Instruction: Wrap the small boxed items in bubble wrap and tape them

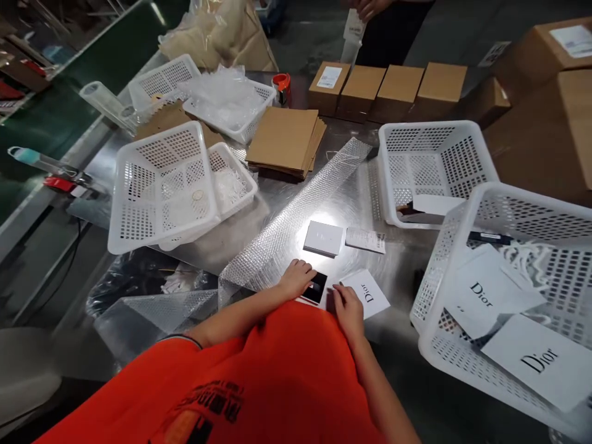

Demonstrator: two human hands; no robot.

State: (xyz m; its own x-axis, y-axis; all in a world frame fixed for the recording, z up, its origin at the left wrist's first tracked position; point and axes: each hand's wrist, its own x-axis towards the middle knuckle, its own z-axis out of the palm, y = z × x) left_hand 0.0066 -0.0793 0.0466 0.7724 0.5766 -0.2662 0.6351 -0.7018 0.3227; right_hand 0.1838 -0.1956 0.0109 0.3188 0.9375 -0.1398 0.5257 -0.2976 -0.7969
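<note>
A small black-lined box point(319, 287) lies at the table's near edge, a small pale item inside it. My left hand point(296, 280) grips its left side, fingers bent over the rim. My right hand point(348, 309) rests just right of the box, fingers slightly bent and apart. Its fingertips are by the left edge of a white Dior paper bag point(370, 293), partly covering it. Whether they touch the bag or the box is unclear. Beyond the hands lie a light grey closed box point(322, 238) and a printed paper slip point(365, 240).
Bubble wrap point(287, 228) runs diagonally across the metal table. At right, a white basket point(462, 246) holds Dior bags; another basket point(435, 132) stands behind. Flat cardboard point(283, 139), cartons point(361, 80), left baskets point(161, 237) and a tape dispenser point(282, 89) surround the workspace. Another person's hand point(370, 8) holds paper.
</note>
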